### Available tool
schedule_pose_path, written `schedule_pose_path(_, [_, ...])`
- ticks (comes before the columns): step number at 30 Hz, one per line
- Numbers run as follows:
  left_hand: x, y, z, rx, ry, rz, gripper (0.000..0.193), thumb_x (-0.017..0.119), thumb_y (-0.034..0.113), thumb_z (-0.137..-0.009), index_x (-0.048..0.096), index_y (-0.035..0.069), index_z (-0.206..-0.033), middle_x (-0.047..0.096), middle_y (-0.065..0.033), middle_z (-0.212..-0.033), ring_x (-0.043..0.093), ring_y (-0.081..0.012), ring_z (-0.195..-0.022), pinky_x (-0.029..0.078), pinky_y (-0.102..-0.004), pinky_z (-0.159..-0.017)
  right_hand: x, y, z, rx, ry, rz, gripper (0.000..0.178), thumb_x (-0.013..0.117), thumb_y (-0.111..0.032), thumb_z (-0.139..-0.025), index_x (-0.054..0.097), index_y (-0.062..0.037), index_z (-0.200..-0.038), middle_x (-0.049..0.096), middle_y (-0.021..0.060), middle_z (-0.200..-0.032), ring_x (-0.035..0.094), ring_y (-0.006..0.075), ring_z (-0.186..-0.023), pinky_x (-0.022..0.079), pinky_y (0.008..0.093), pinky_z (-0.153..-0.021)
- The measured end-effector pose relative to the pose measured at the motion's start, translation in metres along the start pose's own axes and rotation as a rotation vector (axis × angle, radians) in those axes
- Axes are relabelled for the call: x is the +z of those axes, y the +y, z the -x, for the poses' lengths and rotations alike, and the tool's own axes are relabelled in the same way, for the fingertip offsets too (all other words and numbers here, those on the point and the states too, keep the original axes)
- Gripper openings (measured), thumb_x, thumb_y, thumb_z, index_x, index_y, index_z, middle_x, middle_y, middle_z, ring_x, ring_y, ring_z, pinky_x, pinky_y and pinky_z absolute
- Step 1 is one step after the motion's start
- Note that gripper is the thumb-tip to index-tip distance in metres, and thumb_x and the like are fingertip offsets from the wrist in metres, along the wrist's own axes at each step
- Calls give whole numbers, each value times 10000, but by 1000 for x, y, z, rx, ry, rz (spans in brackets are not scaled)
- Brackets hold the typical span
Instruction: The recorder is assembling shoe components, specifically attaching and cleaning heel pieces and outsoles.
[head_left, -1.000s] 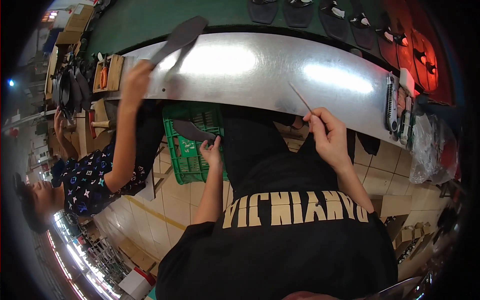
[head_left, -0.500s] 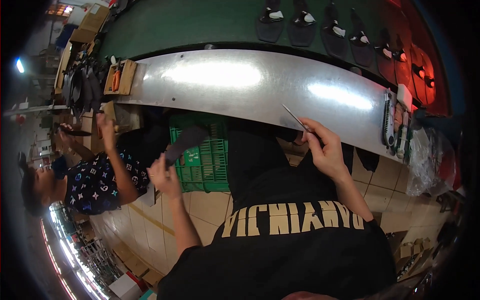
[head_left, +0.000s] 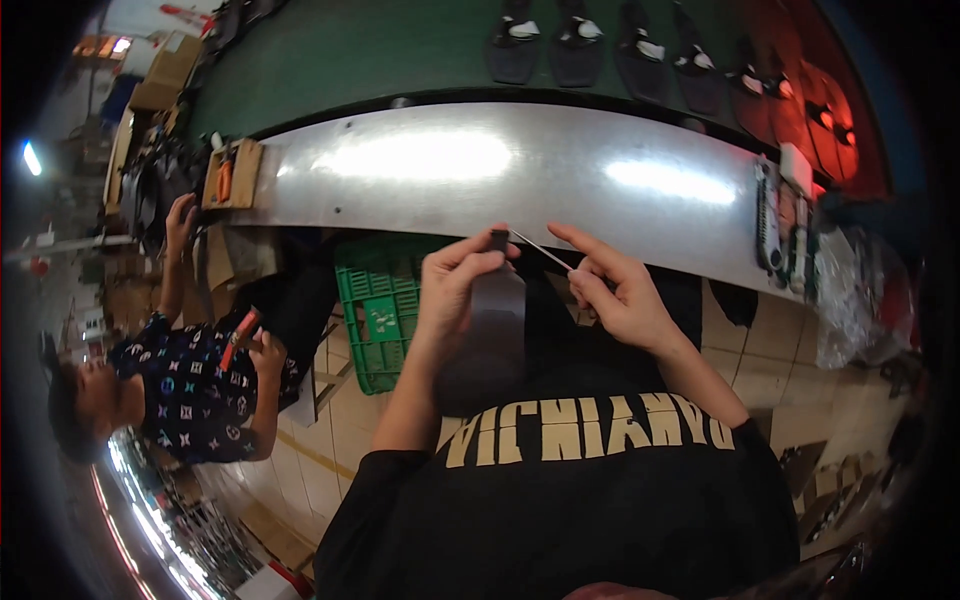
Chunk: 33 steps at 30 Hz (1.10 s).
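Note:
My left hand [head_left: 447, 285] grips a flat dark shoe sole [head_left: 498, 325] near its narrow upper end. The broad end of the sole hangs down in front of my black shirt. A thin pointed metal tool, like an awl [head_left: 545, 250], is pinched in my right hand [head_left: 625, 300], with the index finger stretched out. Its tip is close to the sole's upper end; I cannot tell whether they touch. Both hands are just on my side of the metal bench edge [head_left: 400, 222].
Several dark sandals [head_left: 575, 55] lie on the green conveyor belt [head_left: 350, 50]. A wooden tool box [head_left: 243, 175] sits on the bench's left end, hand tools [head_left: 768, 215] on its right. Below stands a green crate [head_left: 375, 330]. At left, a co-worker [head_left: 195, 385] holds a red tool [head_left: 238, 340].
My left hand has brought the sole from above the green crate to the middle. My right hand has lowered slightly, and the awl's tip now points at the sole.

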<state>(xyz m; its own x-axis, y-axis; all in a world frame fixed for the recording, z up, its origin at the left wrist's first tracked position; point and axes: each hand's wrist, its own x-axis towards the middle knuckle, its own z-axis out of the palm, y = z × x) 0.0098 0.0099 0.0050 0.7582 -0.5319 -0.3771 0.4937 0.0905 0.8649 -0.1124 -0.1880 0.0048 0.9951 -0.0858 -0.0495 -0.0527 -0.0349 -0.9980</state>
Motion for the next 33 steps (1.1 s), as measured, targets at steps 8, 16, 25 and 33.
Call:
schedule_pose_path(8, [29, -29, -2, -134, -141, -9, 252, 633, -25, -809, 681, -58, -1054, 710, -130, -919, 659, -142, -824, 505, -260, -827, -15, -1, 17, 347, -149, -255, 595, 468, -54, -952, 321, -223, -1503, 510, -28, -599, 462, 40, -509, 412, 191, -496])
schedule_pose_path(16, [30, -33, -1, -156, -140, -46, 253, 654, -37, -791, 680, -68, -1041, 705, -106, -896, 641, -118, -814, 489, -247, -805, -15, 13, 18, 376, -219, -302, 590, 453, -53, -962, 320, -251, -1502, 513, -30, -588, 434, 29, -471, 394, 175, -469])
schedule_pose_path(25, [33, -19, 0, -143, -156, -213, 220, 613, 69, -897, 691, -42, -1071, 710, -57, -952, 618, -81, -872, 462, -218, -826, -15, 5, 16, 366, -245, -498, 570, 431, -109, -991, 250, -186, -1526, 482, -29, -603, 414, 30, -489, 342, 157, -451])
schedule_pose_path(33, [30, -20, 5, -147, -95, -153, 266, 629, 104, -911, 673, -30, -1136, 711, -59, -1000, 616, -74, -902, 457, -211, -852, -6, 6, 16, 341, -261, -780, 597, 441, -154, -1002, 181, -168, -1539, 445, -21, -589, 372, 41, -468, 324, 160, -426])
